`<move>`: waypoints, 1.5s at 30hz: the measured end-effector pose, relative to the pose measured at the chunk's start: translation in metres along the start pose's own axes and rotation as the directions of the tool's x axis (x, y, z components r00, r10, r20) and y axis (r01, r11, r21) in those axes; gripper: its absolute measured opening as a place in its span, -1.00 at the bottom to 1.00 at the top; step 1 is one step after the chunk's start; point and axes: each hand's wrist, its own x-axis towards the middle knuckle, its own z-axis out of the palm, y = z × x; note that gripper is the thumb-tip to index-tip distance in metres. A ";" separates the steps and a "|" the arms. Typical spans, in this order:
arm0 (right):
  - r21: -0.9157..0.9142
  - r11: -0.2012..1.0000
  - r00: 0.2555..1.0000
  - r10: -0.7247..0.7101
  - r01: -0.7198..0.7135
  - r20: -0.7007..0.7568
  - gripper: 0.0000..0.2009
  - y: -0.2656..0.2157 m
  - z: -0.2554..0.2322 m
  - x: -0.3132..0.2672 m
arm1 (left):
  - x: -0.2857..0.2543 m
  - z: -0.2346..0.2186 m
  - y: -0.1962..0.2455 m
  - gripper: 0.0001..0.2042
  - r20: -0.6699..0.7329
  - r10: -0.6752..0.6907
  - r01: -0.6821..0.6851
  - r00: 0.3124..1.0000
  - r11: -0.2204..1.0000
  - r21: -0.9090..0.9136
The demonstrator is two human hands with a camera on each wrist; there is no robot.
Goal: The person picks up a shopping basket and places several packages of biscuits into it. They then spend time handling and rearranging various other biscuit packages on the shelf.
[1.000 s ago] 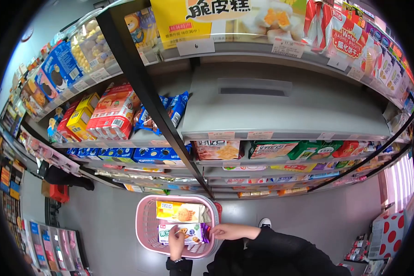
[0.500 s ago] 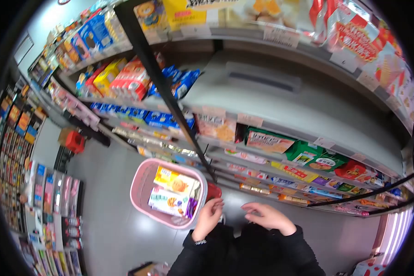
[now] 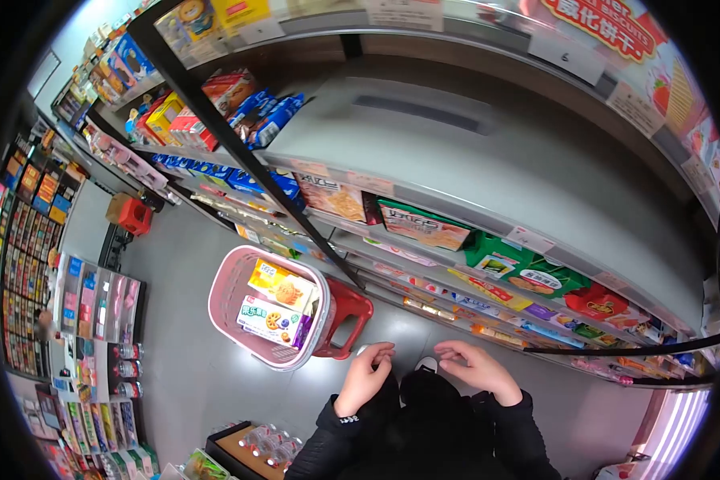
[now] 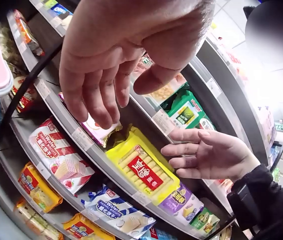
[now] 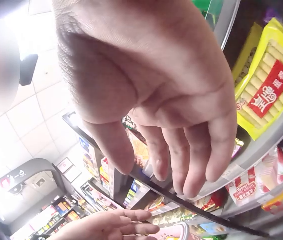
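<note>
In the head view my left hand (image 3: 365, 379) hovers in front of my body, fingers relaxed and holding nothing. My right hand (image 3: 480, 371) faces it a short way to the right, its fingers loosely bent around nothing. Nearest to the left hand is a pink shopping basket (image 3: 218, 296), up and to the left of it, apart from the fingers. Inside lie a yellow biscuit pack (image 3: 282, 286) and a white and purple biscuit pack (image 3: 270, 322). The left wrist view shows the left hand (image 4: 131, 55) palm and dangling fingers, with the right hand (image 4: 214, 154) beyond.
A red stool (image 3: 346, 320) stands beside the basket. Snack shelves (image 3: 488, 184) run across the front, holding green packs (image 3: 528, 266) and a yellow pack of biscuit sticks (image 4: 144, 165). Behind on the floor sits a box of bottles (image 3: 268, 444). Another rack (image 3: 96, 336) stands at left.
Both hands were at the white and purple pack in the basket; they have since drawn back to the right, away from it. The view has turned, and the basket now appears higher and further left.
</note>
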 end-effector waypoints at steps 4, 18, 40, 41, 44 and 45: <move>-0.021 0.999 0.999 -0.034 0.033 -0.036 -0.68 -0.001 -0.009 0.000 | 0.004 0.003 0.017 -0.75 0.011 -0.005 0.004 1.000 1.000 0.029; -0.094 0.995 0.934 -0.043 0.010 -0.356 -0.66 -0.048 0.001 -0.014 | 0.070 -0.035 0.050 -0.76 0.267 0.068 -0.059 0.961 0.997 -0.043; -0.053 0.998 0.753 -0.011 -0.032 -0.658 -0.67 0.006 -0.094 -0.164 | 0.095 0.125 0.072 -0.79 0.563 0.137 -0.209 0.815 0.976 0.064; -0.023 1.000 0.704 -0.031 0.021 -0.710 -0.69 0.011 -0.106 -0.177 | 0.091 0.145 0.073 -0.77 0.563 0.138 -0.222 0.815 0.972 0.082; -0.029 0.992 0.524 -0.088 0.120 -0.847 -0.79 0.021 -0.138 -0.211 | 0.079 0.202 0.087 -0.76 0.639 0.134 -0.259 0.757 0.960 0.105; -0.095 0.991 0.462 -0.126 0.088 -0.878 -0.78 0.024 -0.150 -0.221 | 0.073 0.220 0.094 -0.75 0.655 0.172 -0.289 0.735 0.955 0.073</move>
